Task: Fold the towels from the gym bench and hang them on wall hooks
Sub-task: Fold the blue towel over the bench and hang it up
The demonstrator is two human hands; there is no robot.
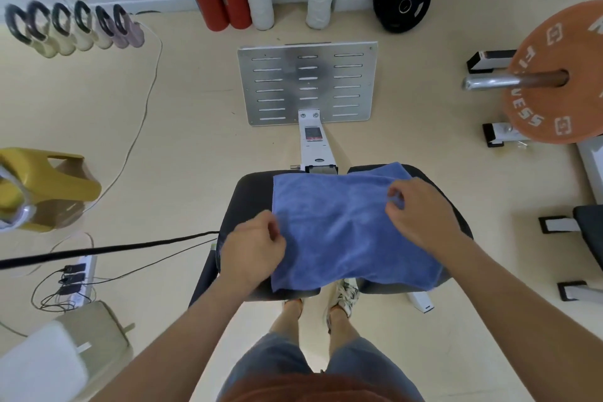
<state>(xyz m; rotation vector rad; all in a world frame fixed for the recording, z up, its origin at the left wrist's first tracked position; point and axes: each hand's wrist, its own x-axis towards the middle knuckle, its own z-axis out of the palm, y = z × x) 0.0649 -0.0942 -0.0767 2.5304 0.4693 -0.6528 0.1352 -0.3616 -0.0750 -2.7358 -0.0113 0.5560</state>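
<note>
Head view. Pinches left edge of towel [342,235] with curled fingers of left hand [253,250]; pinches small tuck near far right edge with fingers of right hand [421,215]. Shows towel flat on tabletop [248,192], long axis left-right, between both hands, equally near. Suggests side-to-side fold next.

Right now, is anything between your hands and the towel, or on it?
Nothing visible. The left hand grips the towel at its left edge, the right hand pinches it near its right side. No hooks in view.
</note>
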